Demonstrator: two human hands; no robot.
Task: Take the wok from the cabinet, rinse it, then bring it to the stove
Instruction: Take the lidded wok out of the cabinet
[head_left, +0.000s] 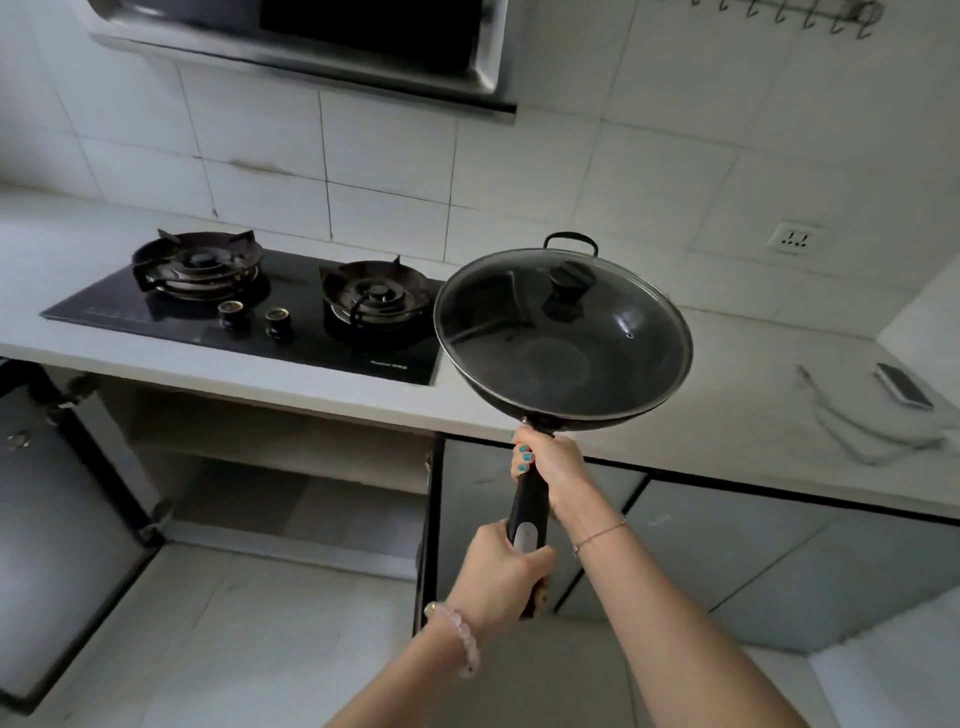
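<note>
So the wok (563, 332) is a black, round, shallow-bowled pan with a glass lid (597, 312) still sitting on it, thin metal rim around the edge and a chunky black knob (570, 278) on top. There's a small loop handle on the far side and a long black handle (528, 512) with a pale inset near the end. It's held up in the air, tilted toward the camera, over the front edge of the worktop (727, 415) just right of the stove (249, 306).

Both hands are wrapped tight around the long handle: right hand (550, 465) up near the pan, left hand (501, 577) lower down at the end.

The stove is glossy black glass with two dark burners and two small knobs. The worktop looks pale and smooth, the wall is white tile. Below the stove the cabinet (270, 467) stands open.
</note>
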